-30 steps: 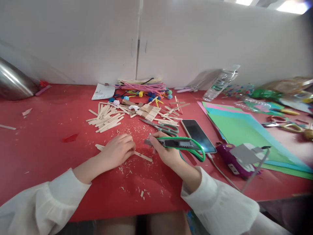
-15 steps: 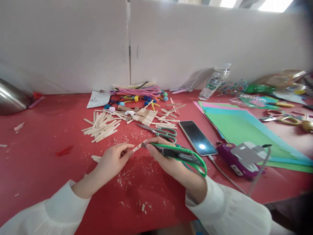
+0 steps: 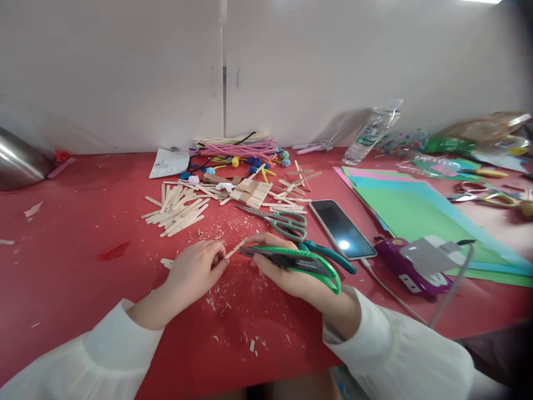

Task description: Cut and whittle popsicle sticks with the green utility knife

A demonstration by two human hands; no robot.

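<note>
The right hand (image 3: 291, 275) holds a green cutter (image 3: 293, 260); bottle label (image 3: 367, 135) illegible.

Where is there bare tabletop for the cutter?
Widest: left of the left hand, between the metal vessel and left sleeve, with a red scrap lying in it. Smaller: between that sleeve and the wood shavings near the front. Crowded: the far middle, with sticks and scissors; right, with phone, purple power strip and coloured paper.

Passage: tabletop (image 3: 200, 355) front edge, between sleeves (image 3: 120, 339). Obstructions: utility knife (image 3: 295, 261) at centre; scissors (image 3: 270, 216), phone (image 3: 343, 229) toward right edge; loose sticks (image 3: 179, 211) toward back edge.
</note>
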